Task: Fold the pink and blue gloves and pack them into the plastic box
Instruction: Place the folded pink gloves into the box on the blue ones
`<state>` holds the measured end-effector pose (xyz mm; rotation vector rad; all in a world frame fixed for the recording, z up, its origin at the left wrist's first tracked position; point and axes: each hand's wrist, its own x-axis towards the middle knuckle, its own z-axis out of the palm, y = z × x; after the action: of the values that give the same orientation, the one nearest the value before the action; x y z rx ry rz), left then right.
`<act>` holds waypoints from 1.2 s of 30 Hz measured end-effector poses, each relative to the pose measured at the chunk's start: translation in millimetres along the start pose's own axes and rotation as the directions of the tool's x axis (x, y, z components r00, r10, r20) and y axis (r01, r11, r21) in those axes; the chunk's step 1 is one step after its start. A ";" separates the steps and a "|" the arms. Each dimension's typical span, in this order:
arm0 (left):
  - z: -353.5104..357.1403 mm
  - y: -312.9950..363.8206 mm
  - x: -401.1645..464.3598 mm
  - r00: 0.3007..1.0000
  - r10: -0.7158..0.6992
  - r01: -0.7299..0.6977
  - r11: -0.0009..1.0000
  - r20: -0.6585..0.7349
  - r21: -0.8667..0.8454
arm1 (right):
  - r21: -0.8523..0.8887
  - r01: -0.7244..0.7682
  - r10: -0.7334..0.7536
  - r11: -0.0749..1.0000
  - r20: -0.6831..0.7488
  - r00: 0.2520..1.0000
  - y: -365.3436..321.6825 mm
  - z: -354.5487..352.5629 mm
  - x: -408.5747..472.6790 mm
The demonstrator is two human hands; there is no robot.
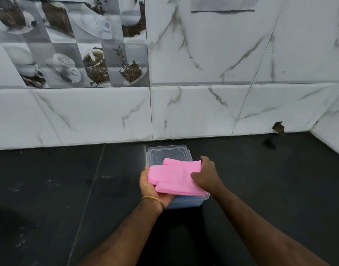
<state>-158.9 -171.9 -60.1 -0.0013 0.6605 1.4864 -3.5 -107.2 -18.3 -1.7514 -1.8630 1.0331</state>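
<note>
Over the plastic box [204, 197] on the dark counter [68, 189], you hold the pink gloves [175, 178] flat: your left hand [155, 191] cups the fingertip end, your right hand [208, 174] pinches the cuff. Blue already shows inside, so packing is the step in hand; next, lower them in level.

A plastic box [202, 200] is set on the counter [68, 189], near the tiled wall [203, 108] behind it. A glove [176, 177] is held over the box, between the left hand [155, 191] and the right hand [207, 175], with the lid [168, 152] seen behind it
</note>
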 end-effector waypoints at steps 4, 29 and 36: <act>5.2 -1.8 2.1 0.996 -0.033 0.036 0.999 -0.080 0.033 | -0.116 0.093 -0.098 0.989 -0.043 0.994 4.3 6.2 -8.3; 36.3 68.0 -67.3 0.947 0.311 0.177 -0.297 -0.080 0.938 | -0.596 0.414 -0.470 0.688 0.069 0.880 15.8 26.5 -5.3; 58.2 23.0 -11.8 0.973 -0.057 -0.172 -0.819 0.221 0.547 | -0.579 0.404 -0.458 0.708 0.058 0.887 14.4 14.5 -1.3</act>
<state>-155.7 -157.2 1.7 2.0643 1.9340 -0.0491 -3.8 -112.8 -38.1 -1.4597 -2.5380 0.1959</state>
